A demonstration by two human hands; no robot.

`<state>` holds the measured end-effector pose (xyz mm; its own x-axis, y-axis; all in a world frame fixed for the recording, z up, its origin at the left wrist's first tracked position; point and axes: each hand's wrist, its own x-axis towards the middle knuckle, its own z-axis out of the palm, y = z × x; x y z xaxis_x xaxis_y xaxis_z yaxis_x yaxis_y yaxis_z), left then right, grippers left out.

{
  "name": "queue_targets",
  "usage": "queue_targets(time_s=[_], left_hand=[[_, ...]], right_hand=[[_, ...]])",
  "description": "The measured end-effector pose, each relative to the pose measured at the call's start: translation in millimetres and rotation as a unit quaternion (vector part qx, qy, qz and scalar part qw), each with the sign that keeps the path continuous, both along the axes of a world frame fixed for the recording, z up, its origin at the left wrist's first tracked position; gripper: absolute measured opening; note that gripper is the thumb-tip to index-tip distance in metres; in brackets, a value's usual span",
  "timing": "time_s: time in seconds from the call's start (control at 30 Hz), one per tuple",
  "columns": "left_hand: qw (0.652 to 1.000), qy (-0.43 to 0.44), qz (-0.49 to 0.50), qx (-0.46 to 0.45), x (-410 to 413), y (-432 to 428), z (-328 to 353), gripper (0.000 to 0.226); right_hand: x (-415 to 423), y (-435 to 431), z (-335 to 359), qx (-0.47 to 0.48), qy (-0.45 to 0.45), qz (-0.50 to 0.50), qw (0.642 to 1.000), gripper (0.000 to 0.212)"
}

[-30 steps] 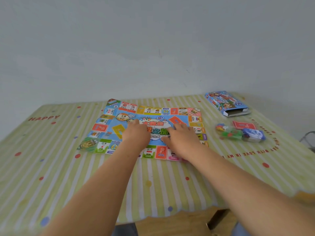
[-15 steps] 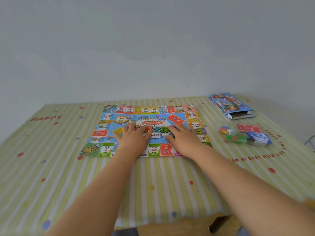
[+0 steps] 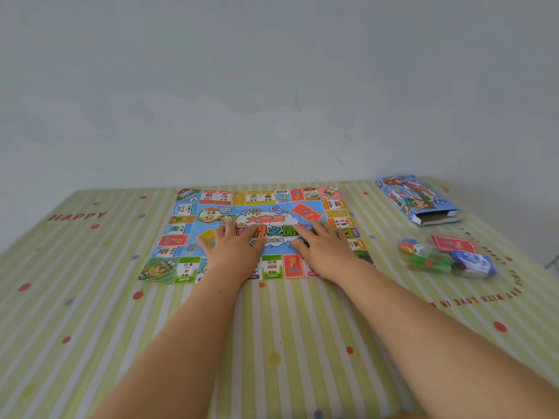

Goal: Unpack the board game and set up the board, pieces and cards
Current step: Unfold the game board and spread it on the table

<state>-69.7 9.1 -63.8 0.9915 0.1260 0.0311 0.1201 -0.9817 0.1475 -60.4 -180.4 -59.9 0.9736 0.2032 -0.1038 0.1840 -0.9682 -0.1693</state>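
On the striped tablecloth (image 3: pixel 272 334), the left hand (image 3: pixel 233 252) and right hand (image 3: pixel 325 252) lie flat side by side, fingers straight and holding nothing, pressing the middle of the unfolded paper game board (image 3: pixel 281 197). Once released, its creases may spring up, or the thin sheet may slide. To its right wait the bagged pieces (image 3: pixel 429 261) and red card pack (image 3: pixel 452 244); farther back lies the open game box (image 3: pixel 416 198).
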Motion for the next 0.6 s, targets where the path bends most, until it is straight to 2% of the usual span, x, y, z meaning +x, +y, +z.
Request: queue_targets(time_s=[0.6], left_hand=[[1.0,-0.019,0.002,0.008,28.3,1.1,-6.5,0.05]], right_hand=[[30.3,0.5,-9.5,0.019,-0.026,0.004,0.999,0.058]])
